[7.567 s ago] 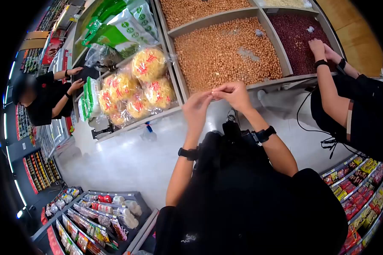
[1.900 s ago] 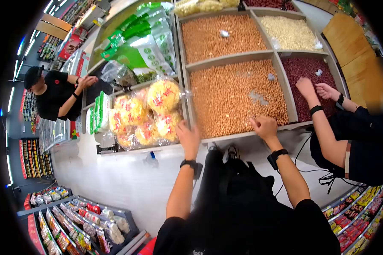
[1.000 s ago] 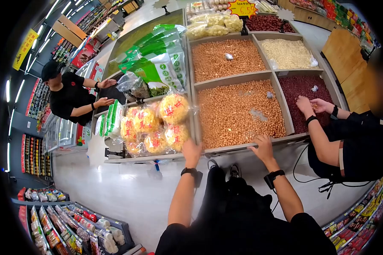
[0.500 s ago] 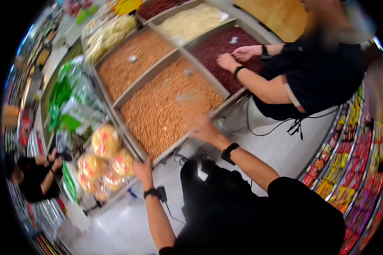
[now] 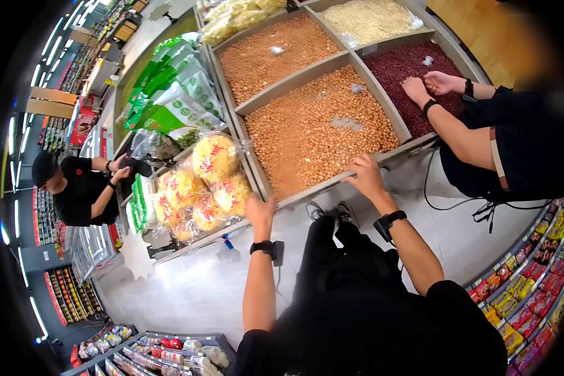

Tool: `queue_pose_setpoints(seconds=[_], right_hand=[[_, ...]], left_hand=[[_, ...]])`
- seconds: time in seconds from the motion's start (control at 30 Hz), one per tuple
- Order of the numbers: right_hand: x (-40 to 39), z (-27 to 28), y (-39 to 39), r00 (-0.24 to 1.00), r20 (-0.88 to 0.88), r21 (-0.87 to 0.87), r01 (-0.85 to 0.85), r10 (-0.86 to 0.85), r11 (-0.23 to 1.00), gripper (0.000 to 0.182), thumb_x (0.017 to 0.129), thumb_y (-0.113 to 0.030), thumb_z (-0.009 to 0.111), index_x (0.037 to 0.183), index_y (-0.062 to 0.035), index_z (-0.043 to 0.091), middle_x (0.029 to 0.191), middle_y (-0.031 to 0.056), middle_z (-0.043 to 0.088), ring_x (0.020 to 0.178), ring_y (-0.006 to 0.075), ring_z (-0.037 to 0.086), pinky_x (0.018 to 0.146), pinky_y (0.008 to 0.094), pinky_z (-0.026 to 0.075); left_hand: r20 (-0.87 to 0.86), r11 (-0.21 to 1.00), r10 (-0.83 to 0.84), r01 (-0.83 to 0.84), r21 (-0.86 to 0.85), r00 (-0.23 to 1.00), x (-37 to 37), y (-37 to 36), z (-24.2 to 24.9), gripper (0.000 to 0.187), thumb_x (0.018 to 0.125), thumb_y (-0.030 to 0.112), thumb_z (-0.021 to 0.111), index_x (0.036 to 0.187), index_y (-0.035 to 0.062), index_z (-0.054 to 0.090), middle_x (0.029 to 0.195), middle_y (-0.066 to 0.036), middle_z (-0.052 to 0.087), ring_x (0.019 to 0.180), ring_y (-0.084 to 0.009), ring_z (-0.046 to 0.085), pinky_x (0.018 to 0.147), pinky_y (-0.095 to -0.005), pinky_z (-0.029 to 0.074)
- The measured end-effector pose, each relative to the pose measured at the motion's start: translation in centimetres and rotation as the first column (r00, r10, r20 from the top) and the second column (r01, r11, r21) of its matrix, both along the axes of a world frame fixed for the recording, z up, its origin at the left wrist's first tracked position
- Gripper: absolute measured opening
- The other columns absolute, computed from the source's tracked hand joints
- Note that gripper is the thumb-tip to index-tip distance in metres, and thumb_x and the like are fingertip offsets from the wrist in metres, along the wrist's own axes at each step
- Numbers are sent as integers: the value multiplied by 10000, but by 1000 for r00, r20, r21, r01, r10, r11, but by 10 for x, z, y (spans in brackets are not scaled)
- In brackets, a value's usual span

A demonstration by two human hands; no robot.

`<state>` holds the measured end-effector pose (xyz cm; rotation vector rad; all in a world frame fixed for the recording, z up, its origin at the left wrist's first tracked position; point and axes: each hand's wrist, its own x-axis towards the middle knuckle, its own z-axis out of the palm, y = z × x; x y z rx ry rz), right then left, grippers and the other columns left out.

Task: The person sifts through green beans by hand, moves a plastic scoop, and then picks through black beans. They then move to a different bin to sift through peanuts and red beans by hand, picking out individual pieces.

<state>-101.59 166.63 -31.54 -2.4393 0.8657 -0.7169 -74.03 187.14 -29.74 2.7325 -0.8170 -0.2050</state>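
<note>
My left hand is closed over the front rim of the wooden bin, at the corner beside the bagged yellow noodle cakes. Its fingertips are partly hidden. On the same rim, further right, my right hand lies with fingers stretched towards the peanuts and thumb spread apart; nothing shows in it. The peanuts look like tan-brown kernels, heaped unevenly. A clear plastic scrap lies on them, with a small whitish piece behind it.
At right, a co-worker's hands are over dark red beans. Another person stands at left holding something dark. Green-and-white bags fill the left compartment. Snack shelves curve along the right; a black cable hangs below the bin.
My right hand has drawn back from over the peanuts to the front rim. My left hand stays by the corner. The view has shifted, so the bin appears further right and higher.
</note>
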Motion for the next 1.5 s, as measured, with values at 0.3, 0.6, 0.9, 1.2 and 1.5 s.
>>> queue_pose_setpoints(seconds=[0.3, 0.6, 0.9, 1.2, 1.5], right_hand=[[1, 1, 0, 999, -40, 16, 0, 1, 1000, 323, 633, -286, 895, 871, -112, 764, 905, 29, 660, 967, 273, 562, 897, 392, 455], [-16, 20, -57, 995, 20, -64, -95, 97, 993, 244, 843, -321, 743, 771, -90, 710, 756, 52, 668, 774, 275, 614, 757, 391, 468], [9, 3, -81, 977, -52, -18, 208, -208, 978, 366, 881, -374, 698, 633, -107, 654, 651, 86, 643, 624, 302, 637, 571, 439, 494], [9, 2, -81, 927, -236, 46, 309, -291, 950, 387, 885, -426, 672, 646, -122, 672, 703, 89, 682, 623, 309, 657, 557, 455, 510], [13, 13, -86, 925, -286, 74, 282, -251, 956, 268, 858, -358, 707, 833, -92, 687, 874, 84, 683, 921, 287, 636, 850, 439, 498]], left_hand=[[-1, 997, -65, 65, 48, 998, 3, 2, -3, 471, 724, 356, 841, 893, -37, 644, 866, -268, 682, 840, -460, 666, 773, -523, 532], [242, 930, -193, 256, -264, 951, -12, -20, 11, 472, 831, 178, 736, 1229, -5, 561, 1254, -207, 560, 1202, -414, 500, 1010, -512, 399], [255, 907, -366, 405, -118, 895, 4, -32, -14, 257, 850, 6, 587, 1085, 99, 637, 1243, -64, 573, 1230, -322, 460, 1051, -484, 317], [249, 911, -364, 398, -103, 898, 0, -33, -13, 271, 819, -9, 581, 1054, 109, 647, 1262, -52, 559, 1234, -330, 454, 1052, -506, 307], [261, 911, -373, 404, -77, 891, 3, -35, -12, 227, 825, 23, 614, 1028, 118, 648, 1253, -64, 559, 1223, -322, 463, 1021, -492, 322]])
